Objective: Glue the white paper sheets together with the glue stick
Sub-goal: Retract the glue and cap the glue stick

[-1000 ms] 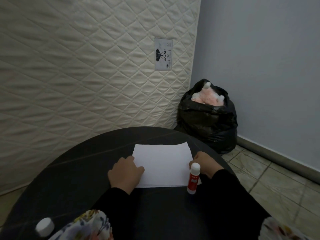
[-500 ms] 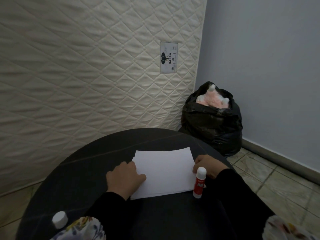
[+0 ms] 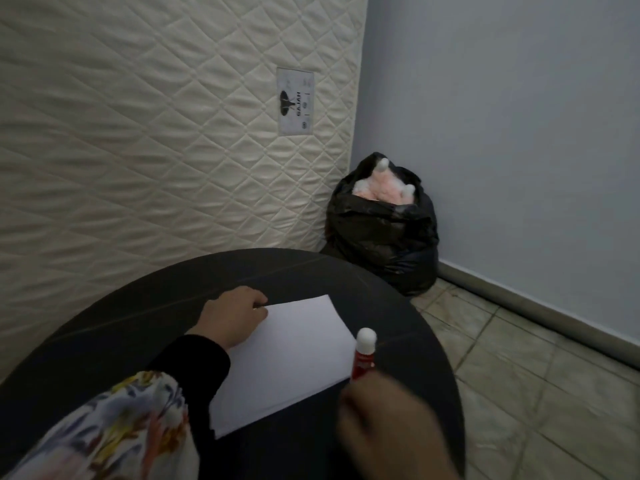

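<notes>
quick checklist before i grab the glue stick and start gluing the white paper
1. Glue stick upright beside the paper's right edge: ok.
2. White cap on the stick: not ok, it has to come off first.
3. White paper sheets flat on the dark table: ok.
4. Left hand at the sheets' far left corner, steadying them: ok.
5. Right hand near the stick's base; blurred, so grip: cannot tell.
6. Sheets squared up in the stack: cannot tell.

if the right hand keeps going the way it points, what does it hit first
Most likely the glue stick, standing upright just ahead of the blurred right hand by the paper; whether they already touch is unclear.
</notes>
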